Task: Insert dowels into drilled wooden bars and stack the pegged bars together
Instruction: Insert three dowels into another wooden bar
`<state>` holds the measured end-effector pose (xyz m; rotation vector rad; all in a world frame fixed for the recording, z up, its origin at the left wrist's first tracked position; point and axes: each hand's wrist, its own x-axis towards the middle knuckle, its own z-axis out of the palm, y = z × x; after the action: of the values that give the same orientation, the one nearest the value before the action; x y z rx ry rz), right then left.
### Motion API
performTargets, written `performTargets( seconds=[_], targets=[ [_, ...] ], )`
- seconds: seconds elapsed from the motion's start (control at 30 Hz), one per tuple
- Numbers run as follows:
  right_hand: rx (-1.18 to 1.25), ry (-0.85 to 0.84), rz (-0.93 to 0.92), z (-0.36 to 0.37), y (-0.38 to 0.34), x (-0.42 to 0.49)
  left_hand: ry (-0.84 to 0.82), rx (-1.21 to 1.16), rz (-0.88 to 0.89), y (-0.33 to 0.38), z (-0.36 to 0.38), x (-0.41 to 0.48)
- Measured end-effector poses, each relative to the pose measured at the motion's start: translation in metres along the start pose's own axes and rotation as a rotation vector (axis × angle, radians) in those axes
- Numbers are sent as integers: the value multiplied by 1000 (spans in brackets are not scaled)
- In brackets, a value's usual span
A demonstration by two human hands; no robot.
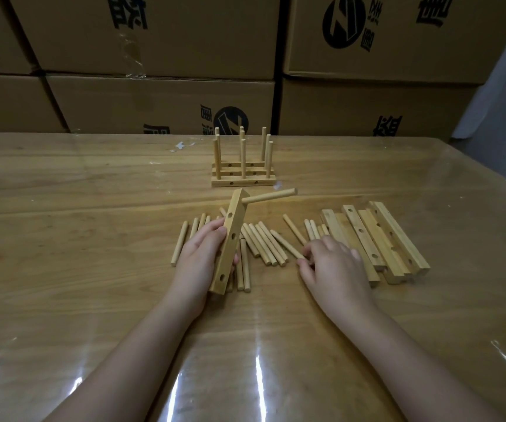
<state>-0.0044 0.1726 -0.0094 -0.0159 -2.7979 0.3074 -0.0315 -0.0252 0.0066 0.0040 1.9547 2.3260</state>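
1. The bar [229,249] is in my left hand [199,257], held on a slant above the worktop [93,239] with the fingers wrapped round its middle. One peg [271,196] is seated in the far-end hole and juts to the right. The other holes I can see are empty.
2. My right hand [334,269] is down on the worktop, thumb and fingertips pinching the near end of a loose dowel [286,244] at the right edge of the pile of dowels [260,243].
3. Risks, as I judge them:
   - An end pinch gives little control, so the dowel may swing or slip on the lift.
   - Dragging it could roll its neighbours.
   - A skewed entry could jam it in the hole.
   - The slanted bar may twist under the push.
4. The spare bars [376,239] lie just beside my right hand, and the finished stack [243,175] stands beyond the pile. Cardboard boxes [154,41] wall off the back. Only the pile lies between the dowel and the bar.
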Motion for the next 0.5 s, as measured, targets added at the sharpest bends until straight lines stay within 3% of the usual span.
performTargets(
  seconds=[0.1, 0.2, 0.33, 0.5],
  targets=[
    [112, 68, 59, -1, 1, 1, 1, -12, -3, 1, 1, 0],
    [434, 101, 159, -3, 4, 4, 5, -31, -5, 0, 0, 0],
    [870, 135, 150, -7, 3, 3, 14, -38, -1, 1, 0, 1],
    [936, 131, 103, -7, -1, 1, 11, -57, -9, 1, -1, 0]
  ],
)
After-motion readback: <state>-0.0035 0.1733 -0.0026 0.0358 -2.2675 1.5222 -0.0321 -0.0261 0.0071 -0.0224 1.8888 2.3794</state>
